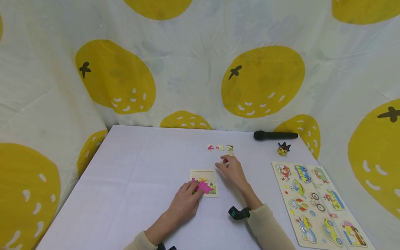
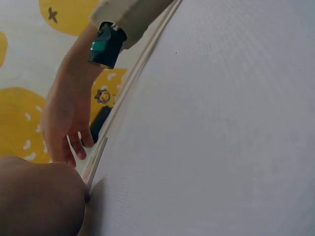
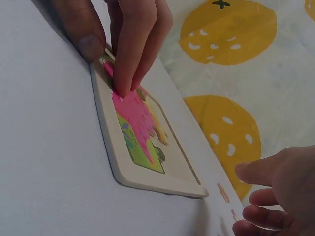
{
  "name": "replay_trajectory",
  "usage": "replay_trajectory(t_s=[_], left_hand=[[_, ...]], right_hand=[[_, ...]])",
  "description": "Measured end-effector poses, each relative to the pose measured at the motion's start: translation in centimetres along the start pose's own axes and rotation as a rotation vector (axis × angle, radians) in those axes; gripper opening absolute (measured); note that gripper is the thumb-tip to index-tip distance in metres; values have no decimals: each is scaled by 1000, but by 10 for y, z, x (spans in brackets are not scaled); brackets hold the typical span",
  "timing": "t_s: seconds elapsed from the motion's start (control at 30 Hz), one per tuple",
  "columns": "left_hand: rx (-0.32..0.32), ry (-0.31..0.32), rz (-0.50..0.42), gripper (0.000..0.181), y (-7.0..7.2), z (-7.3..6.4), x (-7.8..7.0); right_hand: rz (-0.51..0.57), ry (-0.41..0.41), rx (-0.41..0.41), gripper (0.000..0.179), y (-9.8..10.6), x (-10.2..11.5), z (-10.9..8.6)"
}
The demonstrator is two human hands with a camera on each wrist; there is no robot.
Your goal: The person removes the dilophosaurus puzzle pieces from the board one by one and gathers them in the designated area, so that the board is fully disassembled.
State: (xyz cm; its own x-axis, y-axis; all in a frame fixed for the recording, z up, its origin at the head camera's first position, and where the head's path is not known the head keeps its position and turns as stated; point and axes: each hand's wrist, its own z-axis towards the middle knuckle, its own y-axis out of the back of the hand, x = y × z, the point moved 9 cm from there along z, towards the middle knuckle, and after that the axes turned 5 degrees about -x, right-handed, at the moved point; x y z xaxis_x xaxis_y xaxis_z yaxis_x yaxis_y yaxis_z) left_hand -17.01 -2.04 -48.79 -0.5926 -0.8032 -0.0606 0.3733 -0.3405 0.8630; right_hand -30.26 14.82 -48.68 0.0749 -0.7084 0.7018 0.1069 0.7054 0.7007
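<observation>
A small wooden jigsaw puzzle board [image 1: 203, 171] lies on the white table, its lower part filled with pieces of a pink dinosaur picture [image 3: 132, 114]. My left hand [image 1: 186, 198] rests on its left side, fingertips pressing on the pink area and thumb at the frame's edge. Past the board's right side hovers my right hand [image 1: 232, 172], fingers loosely bent with nothing between them. Several loose puzzle pieces [image 1: 220, 148] lie just beyond its fingertips. In the left wrist view the right hand [image 2: 66, 115] hangs with relaxed fingers.
A large wooden vehicle puzzle board [image 1: 318, 205] lies on the right side of the table. Behind it are a small figurine [image 1: 283, 149] and a black microphone [image 1: 275, 135] near the back edge. A patterned curtain [image 1: 187, 69] hangs behind the table.
</observation>
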Motion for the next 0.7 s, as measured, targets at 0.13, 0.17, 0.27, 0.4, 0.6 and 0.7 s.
replay_trajectory(t_s=[0.13,0.17,0.27,0.4,0.6,0.7], left_hand=[[-6,-5,3,21,1,0,0],[-7,-6,4,21,1,0,0],[-7,-9,11,22,1,0,0],[-14,-13,26,22,0,-1,0],[-45,-23,35,22,1,-1,0],[-62,-28,32,23,1,-1,1]], right_hand=[[-21,39,45,40,-7,10,-5],[-23,43,58,39,-9,12,-7],[-18,51,93,35,-13,18,-12],[-16,73,133,31,-19,25,-18],[-9,131,216,23,-28,36,-26],[-21,163,259,19,-33,40,-28]])
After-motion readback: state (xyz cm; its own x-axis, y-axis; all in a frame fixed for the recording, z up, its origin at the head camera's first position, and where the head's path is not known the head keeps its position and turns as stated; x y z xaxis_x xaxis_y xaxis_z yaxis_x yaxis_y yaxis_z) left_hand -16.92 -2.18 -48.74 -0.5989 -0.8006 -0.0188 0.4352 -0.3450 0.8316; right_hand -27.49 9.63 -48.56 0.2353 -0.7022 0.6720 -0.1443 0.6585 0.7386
